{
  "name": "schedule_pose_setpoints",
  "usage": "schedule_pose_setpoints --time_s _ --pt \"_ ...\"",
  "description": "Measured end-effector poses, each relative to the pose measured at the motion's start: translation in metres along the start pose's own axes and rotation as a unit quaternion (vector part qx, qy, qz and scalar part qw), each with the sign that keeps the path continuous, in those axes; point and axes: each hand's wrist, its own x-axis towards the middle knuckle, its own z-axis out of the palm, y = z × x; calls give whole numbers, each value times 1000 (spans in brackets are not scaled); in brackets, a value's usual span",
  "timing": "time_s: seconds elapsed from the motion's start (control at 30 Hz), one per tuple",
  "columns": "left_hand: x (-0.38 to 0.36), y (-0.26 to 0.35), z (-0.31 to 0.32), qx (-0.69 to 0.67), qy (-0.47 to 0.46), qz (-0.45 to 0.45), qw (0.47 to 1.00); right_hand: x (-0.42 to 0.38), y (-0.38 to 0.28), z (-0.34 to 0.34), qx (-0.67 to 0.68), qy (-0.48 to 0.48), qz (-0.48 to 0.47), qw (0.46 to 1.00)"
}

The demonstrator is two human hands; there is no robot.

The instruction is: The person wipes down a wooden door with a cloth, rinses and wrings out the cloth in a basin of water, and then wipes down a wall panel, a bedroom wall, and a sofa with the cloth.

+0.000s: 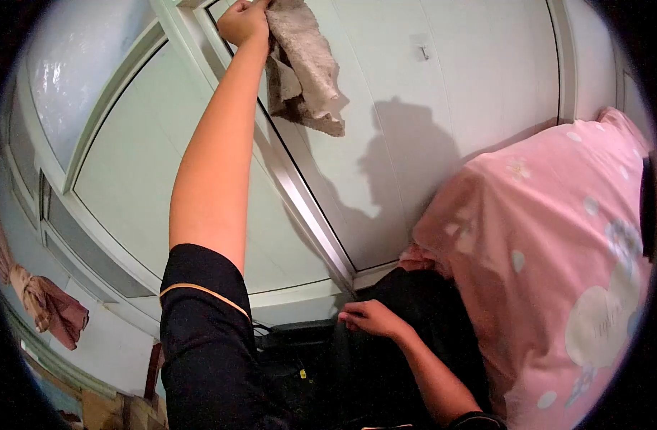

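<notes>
Raised at the top of the head view, my left hand (244,23) is closed on a greyish-beige cloth (308,63). The cloth hangs down from the fingers in loose folds, in front of a pale door panel (486,72) and close to its metal frame edge. Part of the grip is cut off by the top of the view. Low in the middle, my right hand (373,318) is held over my dark clothing with its fingers loosely bent, and no object shows in it.
Pink flowered fabric (529,236) drapes over something large on the right. A small hook (423,51) is fixed to the pale panel. A metal frame bar (307,208) runs diagonally through the middle. At far left hangs a knotted brownish curtain (49,304).
</notes>
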Motion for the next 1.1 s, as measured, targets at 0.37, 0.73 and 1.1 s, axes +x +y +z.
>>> schedule_pose_setpoints --time_s 0.37,0.73,1.1 --pt "-41 8 -9 -45 -15 73 996 7 15 0 44 -18 22 999" --pt "-37 10 -29 -13 -69 24 997 7 18 0 3 -18 -14 1000" --pt "-30 25 -3 -58 12 -105 993 4 12 5 -1 -10 -16 1000"
